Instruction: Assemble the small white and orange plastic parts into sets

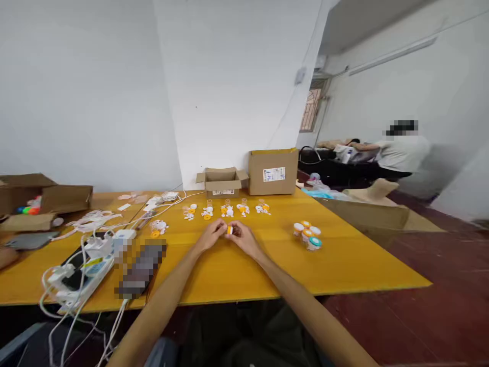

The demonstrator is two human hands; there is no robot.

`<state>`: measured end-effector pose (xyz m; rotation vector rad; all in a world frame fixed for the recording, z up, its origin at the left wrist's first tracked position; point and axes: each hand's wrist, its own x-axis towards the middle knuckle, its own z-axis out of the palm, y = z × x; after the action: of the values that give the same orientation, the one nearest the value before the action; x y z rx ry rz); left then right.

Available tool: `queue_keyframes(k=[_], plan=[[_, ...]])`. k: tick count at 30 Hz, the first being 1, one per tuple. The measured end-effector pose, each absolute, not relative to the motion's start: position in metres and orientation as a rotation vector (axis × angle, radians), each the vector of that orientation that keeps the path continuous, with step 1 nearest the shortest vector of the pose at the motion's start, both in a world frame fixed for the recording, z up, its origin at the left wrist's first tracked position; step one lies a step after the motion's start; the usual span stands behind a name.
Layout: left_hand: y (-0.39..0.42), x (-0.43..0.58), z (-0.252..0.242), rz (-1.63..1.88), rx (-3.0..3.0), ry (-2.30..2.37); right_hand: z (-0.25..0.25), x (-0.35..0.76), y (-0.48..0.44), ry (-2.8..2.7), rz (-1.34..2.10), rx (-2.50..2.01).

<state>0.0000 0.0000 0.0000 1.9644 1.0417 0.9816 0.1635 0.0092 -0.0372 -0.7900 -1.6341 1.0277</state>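
My left hand (212,235) and my right hand (245,239) meet over the middle of the table. Between their fingertips is a small round white-and-orange plastic piece (229,230), pinched by the right fingers, with the left fingers closed at its other side. Its exact kind is too small to make out. Just beyond lie several small groups of white and orange round parts (227,211), with clear plastic cups (209,203) among them. To the right, several clear jars with white, orange and teal lids (314,243) stand close together.
An open cardboard box (222,192) and a closed one (260,188) stand against the wall. At left are a phone (142,270), a power strip (95,275) with tangled cables and a box of coloured balls (66,201). A person (405,153) works at the far right.
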Motion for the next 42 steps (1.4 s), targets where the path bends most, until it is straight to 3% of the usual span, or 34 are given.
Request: queue_keyframes(k=[23,42], plan=[[0.002,-0.002,-0.001,1.017,1.996,1.162,-0.03,0.163,0.004,-1.63,1.01,-0.832],[0.001,-0.007,0.012,1.254,1.966,1.402,-0.029,0.166,0.004,-1.587,0.917,-0.865]])
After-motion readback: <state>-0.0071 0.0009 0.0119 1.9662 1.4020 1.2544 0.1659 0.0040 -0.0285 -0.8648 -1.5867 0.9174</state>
